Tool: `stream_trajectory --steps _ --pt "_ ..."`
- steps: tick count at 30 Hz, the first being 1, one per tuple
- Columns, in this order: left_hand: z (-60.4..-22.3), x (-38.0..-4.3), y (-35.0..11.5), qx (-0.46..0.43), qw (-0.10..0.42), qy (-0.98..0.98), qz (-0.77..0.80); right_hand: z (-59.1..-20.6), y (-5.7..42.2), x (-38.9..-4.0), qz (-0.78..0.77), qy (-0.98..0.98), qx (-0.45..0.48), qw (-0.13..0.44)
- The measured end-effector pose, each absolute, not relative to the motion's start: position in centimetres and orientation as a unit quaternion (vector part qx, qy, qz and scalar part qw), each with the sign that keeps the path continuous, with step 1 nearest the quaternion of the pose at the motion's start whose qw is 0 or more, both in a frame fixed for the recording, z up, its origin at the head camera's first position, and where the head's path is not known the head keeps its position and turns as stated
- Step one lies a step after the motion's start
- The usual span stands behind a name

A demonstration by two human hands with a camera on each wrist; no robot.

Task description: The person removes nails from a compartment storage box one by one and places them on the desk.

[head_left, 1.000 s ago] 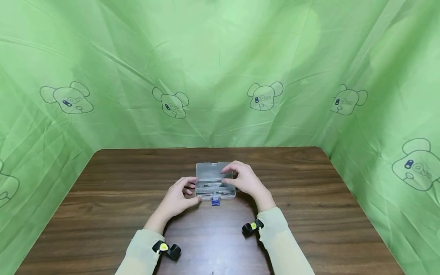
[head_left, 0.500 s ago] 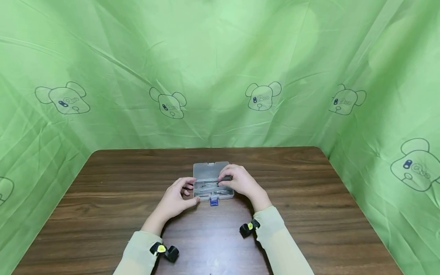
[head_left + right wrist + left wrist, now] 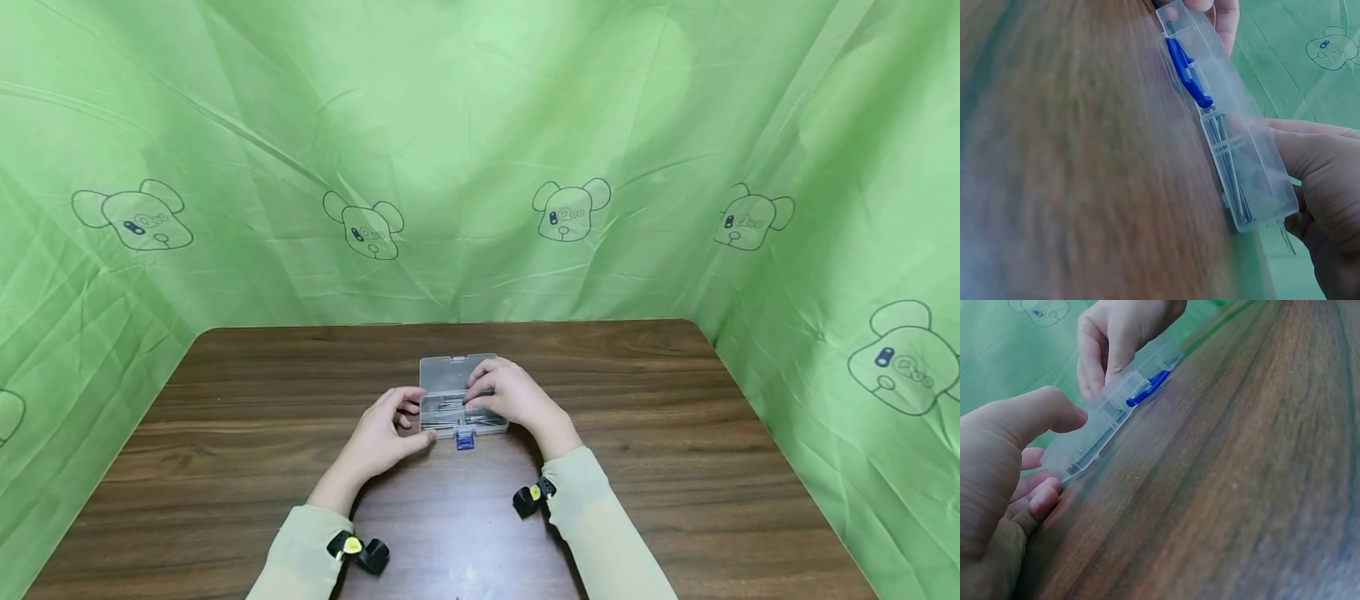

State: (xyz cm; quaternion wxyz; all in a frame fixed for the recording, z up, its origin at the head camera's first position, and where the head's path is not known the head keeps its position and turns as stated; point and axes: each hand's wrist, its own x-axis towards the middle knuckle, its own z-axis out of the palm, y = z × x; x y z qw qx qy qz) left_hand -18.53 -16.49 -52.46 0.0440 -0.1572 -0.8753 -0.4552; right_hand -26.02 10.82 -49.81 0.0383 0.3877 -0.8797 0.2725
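Note:
A clear plastic compartment box (image 3: pixel 438 373) lies on the table with its lid laid back and a blue latch (image 3: pixel 465 440) at the front. Thin metal pins (image 3: pixel 1229 169) fill its compartments. My left hand (image 3: pixel 378 437) grips the box's left end, thumb at the front corner and index finger at the back corner. From the right, my right hand (image 3: pixel 517 396) reaches over the box, with thumb and fingertips bent down into the rear compartment. I cannot tell whether they pinch a pin. A few thin metal pieces (image 3: pixel 1287 239) show past the box's end, near the right hand.
The brown wooden table (image 3: pixel 247 467) spreads around the box. Green cloth (image 3: pixel 465 125) with printed bear heads hangs behind and on both sides. Each sleeve bears a black wrist camera, one on the left (image 3: pixel 371 555) and one on the right (image 3: pixel 527 500).
My right hand has moved left and lower, from above the box's right side into the rear compartment. My left hand keeps its hold on the box, which stays open.

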Motion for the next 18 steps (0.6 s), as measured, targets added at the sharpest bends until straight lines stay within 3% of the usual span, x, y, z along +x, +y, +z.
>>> stream_trajectory --steps 18 --pt "-52.93 -18.74 -16.53 -0.160 0.046 -0.876 -0.453 -49.92 10.21 -26.10 0.256 -0.877 0.404 0.039"
